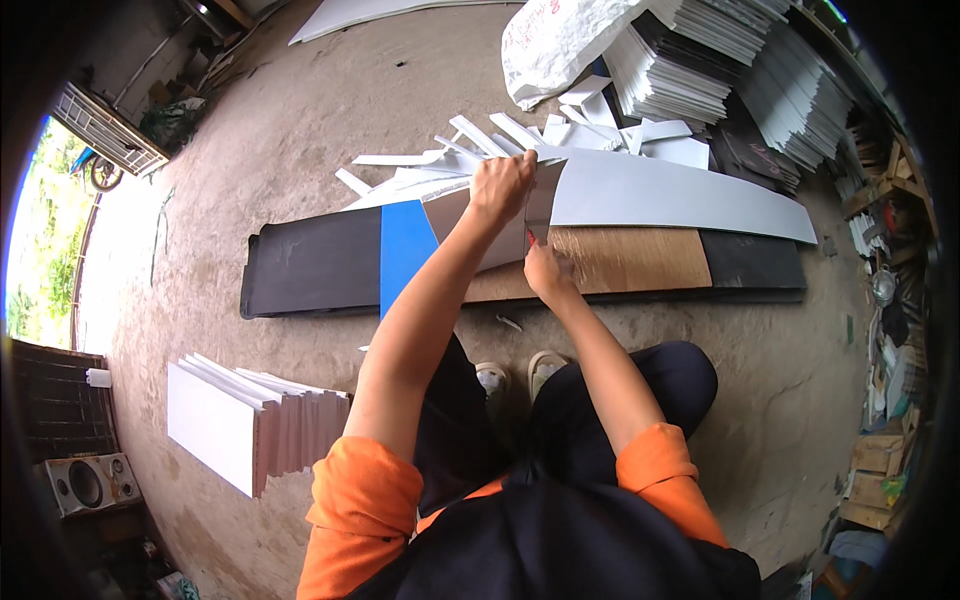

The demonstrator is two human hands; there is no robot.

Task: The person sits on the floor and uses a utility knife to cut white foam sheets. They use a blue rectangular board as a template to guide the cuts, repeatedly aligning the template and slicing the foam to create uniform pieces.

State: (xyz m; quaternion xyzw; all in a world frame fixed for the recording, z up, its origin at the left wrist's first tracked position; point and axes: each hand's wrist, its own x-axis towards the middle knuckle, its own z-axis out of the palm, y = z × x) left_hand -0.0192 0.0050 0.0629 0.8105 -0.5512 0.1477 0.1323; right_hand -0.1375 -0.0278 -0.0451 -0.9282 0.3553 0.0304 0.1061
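Note:
My left hand (503,185) is closed on the far edge of a grey-brown sheet (490,245), which looks partly raised. Closer to me, my right hand (550,270) grips a small red-handled cutter (531,238) against that sheet; its blade is too small to make out. A long white board (680,190) lies to the right of both hands. Under these sheets is a brown board (630,260) with a shiny surface. It rests on a long black base (315,260), where a blue sheet (403,250) also lies, left of my hands.
White offcut strips (480,137) are heaped beyond the boards. A stack of white panels (215,420) stands on the floor at left. Further off at right are a white sack (560,45) and piled sheets (680,75). Wooden pieces (880,453) line the right side.

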